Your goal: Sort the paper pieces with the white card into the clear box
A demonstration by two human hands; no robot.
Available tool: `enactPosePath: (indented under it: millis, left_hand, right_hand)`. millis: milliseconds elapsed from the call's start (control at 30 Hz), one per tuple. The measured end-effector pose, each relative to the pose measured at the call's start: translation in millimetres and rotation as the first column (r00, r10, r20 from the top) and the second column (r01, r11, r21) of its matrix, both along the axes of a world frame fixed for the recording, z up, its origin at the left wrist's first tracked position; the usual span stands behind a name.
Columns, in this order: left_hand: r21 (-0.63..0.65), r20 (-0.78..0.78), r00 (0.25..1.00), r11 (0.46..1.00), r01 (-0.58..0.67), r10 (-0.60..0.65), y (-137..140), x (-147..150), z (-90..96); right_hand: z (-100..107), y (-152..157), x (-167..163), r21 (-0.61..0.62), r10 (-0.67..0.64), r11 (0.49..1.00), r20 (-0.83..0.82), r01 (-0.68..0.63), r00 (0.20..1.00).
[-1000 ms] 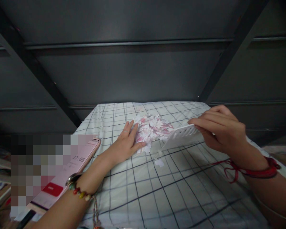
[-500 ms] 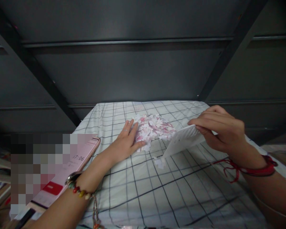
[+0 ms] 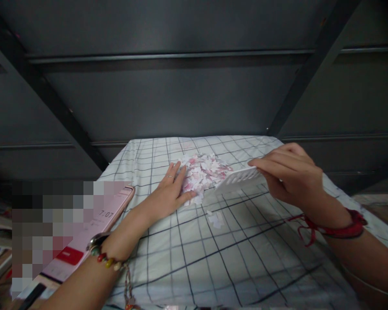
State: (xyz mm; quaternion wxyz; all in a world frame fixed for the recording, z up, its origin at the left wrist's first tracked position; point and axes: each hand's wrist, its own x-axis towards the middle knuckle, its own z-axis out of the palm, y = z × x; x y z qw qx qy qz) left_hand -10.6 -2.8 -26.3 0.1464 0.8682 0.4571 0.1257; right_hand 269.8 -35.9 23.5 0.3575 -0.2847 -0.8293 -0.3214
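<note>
A heap of small torn paper scraps [image 3: 205, 172], white and pink, lies on the checked cloth [image 3: 187, 241]. My left hand [image 3: 170, 189] rests flat against the heap's left side, fingers spread. My right hand [image 3: 287, 176] pinches the upper right corner of a thin white slotted plastic plate [image 3: 241, 181]. Tilted on edge, the plate has its left end against the right side of the heap. A few loose scraps [image 3: 216, 219] lie apart, nearer to me.
A pink phone [image 3: 97, 228] with a lit screen lies left of my left forearm, partly covered by a blurred patch. Dark panels [image 3: 174, 99] rise behind the cloth's far edge. Some cluttered items [image 3: 0, 245] sit at the far left.
My right hand has moved a little left with the plate, pressing it closer to the heap. The loose scraps now show free of the plate. My left hand stays put.
</note>
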Motion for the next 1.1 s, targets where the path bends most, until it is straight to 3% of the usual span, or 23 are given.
enactPosePath:
  millis: [233,467,800,1100]
  left_hand:
    - [-0.016,-0.006,1.0,1.0,-0.012,0.012,-2,1,2.8]
    - [-0.022,-0.013,1.0,1.0,-0.019,0.019,-2,1,4.3]
    - [0.019,0.011,1.0,1.0,-0.009,0.009,-1,-1,1.4]
    - [-0.016,-0.027,0.999,1.0,-0.027,0.026,-3,0,4.2]
  right_hand:
    - [-1,0,-5,-0.052,0.083,0.995,-0.038,-0.085,0.996]
    - [-2,3,-1,0.034,-0.063,0.997,-0.006,0.063,0.998]
    - [-5,0,-14,-0.083,0.113,0.99,0.005,-0.112,0.994]
    - [-3,-2,-12,-0.027,0.091,0.995,-0.013,-0.092,0.996]
